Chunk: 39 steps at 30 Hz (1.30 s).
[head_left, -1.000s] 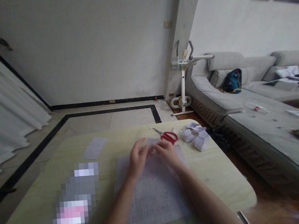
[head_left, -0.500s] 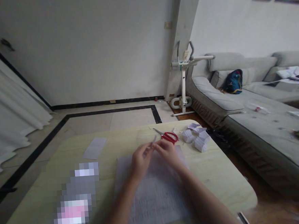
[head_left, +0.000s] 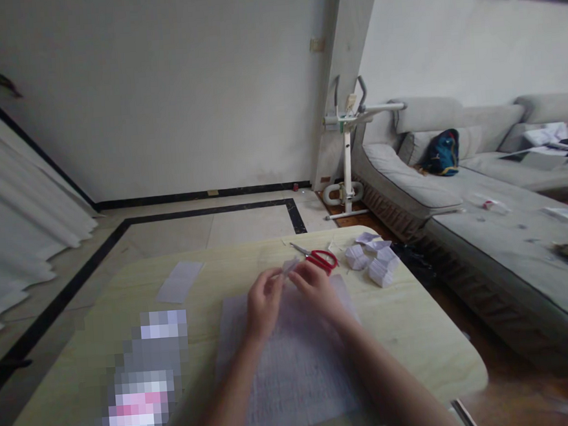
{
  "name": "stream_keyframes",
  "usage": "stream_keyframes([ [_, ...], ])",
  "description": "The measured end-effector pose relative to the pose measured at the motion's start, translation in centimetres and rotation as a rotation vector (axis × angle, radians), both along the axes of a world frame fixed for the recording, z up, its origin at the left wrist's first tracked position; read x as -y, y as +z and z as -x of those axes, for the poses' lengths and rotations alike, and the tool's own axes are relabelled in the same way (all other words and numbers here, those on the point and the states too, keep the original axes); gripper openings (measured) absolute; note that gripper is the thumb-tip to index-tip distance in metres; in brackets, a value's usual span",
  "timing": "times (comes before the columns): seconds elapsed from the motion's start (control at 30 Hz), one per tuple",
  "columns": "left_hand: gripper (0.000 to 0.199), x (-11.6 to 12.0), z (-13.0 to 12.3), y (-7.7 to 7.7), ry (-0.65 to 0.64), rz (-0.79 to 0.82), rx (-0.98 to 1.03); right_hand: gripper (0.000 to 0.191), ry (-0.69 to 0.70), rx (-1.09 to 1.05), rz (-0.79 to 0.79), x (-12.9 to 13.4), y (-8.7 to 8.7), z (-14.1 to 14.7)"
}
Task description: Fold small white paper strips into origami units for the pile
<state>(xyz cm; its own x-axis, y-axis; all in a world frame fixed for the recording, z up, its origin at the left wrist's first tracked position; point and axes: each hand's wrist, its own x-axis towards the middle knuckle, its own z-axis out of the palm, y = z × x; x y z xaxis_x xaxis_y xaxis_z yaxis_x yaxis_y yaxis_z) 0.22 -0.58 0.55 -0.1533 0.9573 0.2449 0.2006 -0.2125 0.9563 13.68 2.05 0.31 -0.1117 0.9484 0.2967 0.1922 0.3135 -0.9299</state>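
A small piece of pale paper (head_left: 290,265) is pinched between the fingertips of my left hand (head_left: 265,299) and my right hand (head_left: 317,290). Both hands are close together over the top edge of a large written sheet (head_left: 295,374). Just beyond my right hand lie scissors with red handles (head_left: 322,261), their blades pointing away to the left. Several folded paper pieces (head_left: 381,268) sit to the right of the scissors. Near the far left part of the table is a flat blank slip of paper (head_left: 180,282).
The pale wooden table (head_left: 420,353) has rounded corners. A blurred-out object (head_left: 143,385) lies on its left side. Beyond stand a white exercise machine (head_left: 347,156) and a grey sofa (head_left: 500,243) holding a blue bag (head_left: 444,153).
My hands have shifted slightly to the left and a bit apart, and more of the small paper between them shows. The view has moved a little.
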Motion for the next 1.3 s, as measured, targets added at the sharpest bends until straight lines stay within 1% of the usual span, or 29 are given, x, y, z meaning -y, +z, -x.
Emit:
stream_keyframes([
  [0.07,0.023,-0.1,0.1,-0.3,0.027,-0.085,-0.115,0.012,-0.054,0.052,-0.023,0.1,-0.1,0.1],
  [0.13,0.020,-0.1,0.1,-0.7,0.037,-0.207,-0.254,0.012,-0.120,0.092,-0.036,0.3,-0.2,0.3],
  [0.2,0.020,-0.2,0.0,-1.0,0.040,-0.306,-0.369,0.007,-0.163,0.102,-0.038,0.4,-0.3,0.4],
  [0.23,0.021,-0.2,-0.1,-1.1,0.038,-0.338,-0.413,0.004,-0.177,0.094,-0.041,0.4,-0.3,0.5],
  [0.37,0.029,-0.1,-0.7,-1.4,0.049,-0.432,-0.541,0.015,-0.183,0.051,-0.073,0.6,-0.1,0.6],
  [0.47,0.033,0.0,-0.7,-1.3,0.094,-0.474,-0.578,0.015,-0.179,0.085,-0.104,0.8,0.0,0.5],
  [0.67,0.024,-0.1,0.1,-0.6,0.165,-0.440,-0.560,0.013,-0.187,0.151,-0.188,1.2,0.1,0.6],
  [0.83,0.024,0.2,0.0,-0.6,0.107,-0.337,-0.527,0.014,-0.170,0.222,-0.216,1.5,0.2,0.8],
  [0.97,0.023,0.4,-0.1,-0.6,0.072,-0.208,-0.404,0.013,-0.185,0.205,-0.177,1.5,0.1,0.9],
  [1.1,0.023,0.4,0.0,-0.7,0.053,-0.059,-0.260,0.015,-0.142,0.154,-0.114,1.5,-0.2,1.2],
  [1.2,0.024,0.2,0.1,-0.8,0.041,-0.005,-0.125,0.016,-0.135,0.107,-0.073,1.5,0.0,1.3],
  [1.3,0.021,0.1,0.1,-0.5,0.020,0.016,-0.046,0.014,-0.122,0.051,-0.044,1.5,0.7,1.2],
])
